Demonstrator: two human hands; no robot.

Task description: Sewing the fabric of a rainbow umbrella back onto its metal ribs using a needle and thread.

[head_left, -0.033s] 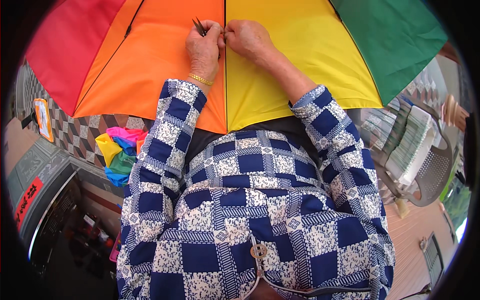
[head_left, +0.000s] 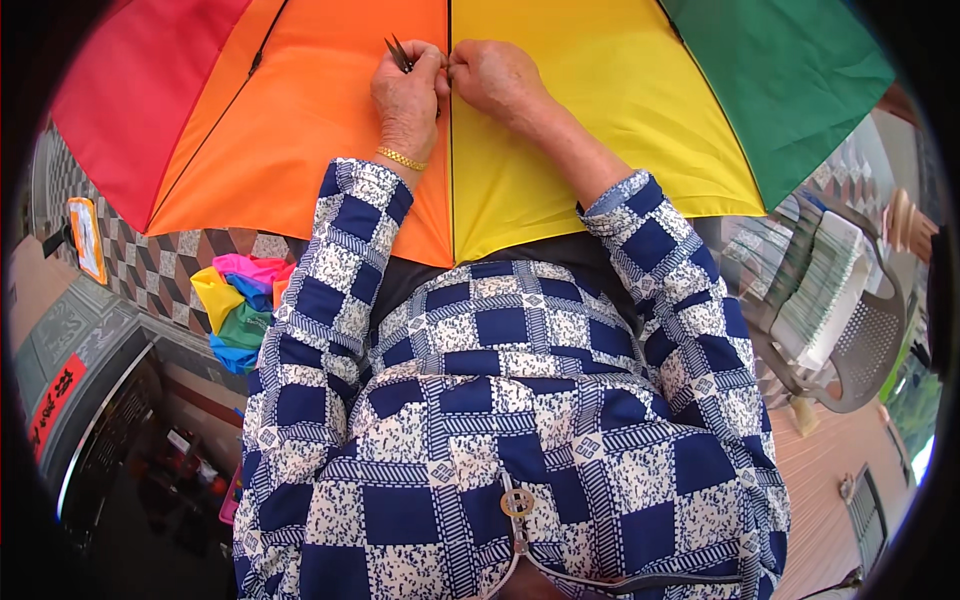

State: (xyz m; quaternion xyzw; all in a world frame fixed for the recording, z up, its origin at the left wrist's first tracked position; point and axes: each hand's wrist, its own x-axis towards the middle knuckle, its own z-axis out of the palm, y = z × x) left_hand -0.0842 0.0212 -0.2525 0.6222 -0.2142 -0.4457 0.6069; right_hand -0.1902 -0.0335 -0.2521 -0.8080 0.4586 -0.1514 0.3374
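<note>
On the black seam (head_left: 450,150) between orange and yellow panels of the rainbow umbrella (head_left: 560,130), fabric is pinched by both hands; left hand (head_left: 408,92) also grips small snips (head_left: 398,50), right hand (head_left: 492,78) closed. Work mid-seam, seemingly unfinished.

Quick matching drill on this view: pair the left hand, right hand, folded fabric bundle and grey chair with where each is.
Things:
1. left hand
2. right hand
3. folded fabric bundle
4. grey chair

Places:
A. far right
B. on the orange panel, holding small snips
C. floor, lower left of the umbrella
D. on the yellow panel, pinching the seam

Pairs: 1-B, 2-D, 3-C, 4-A
</note>
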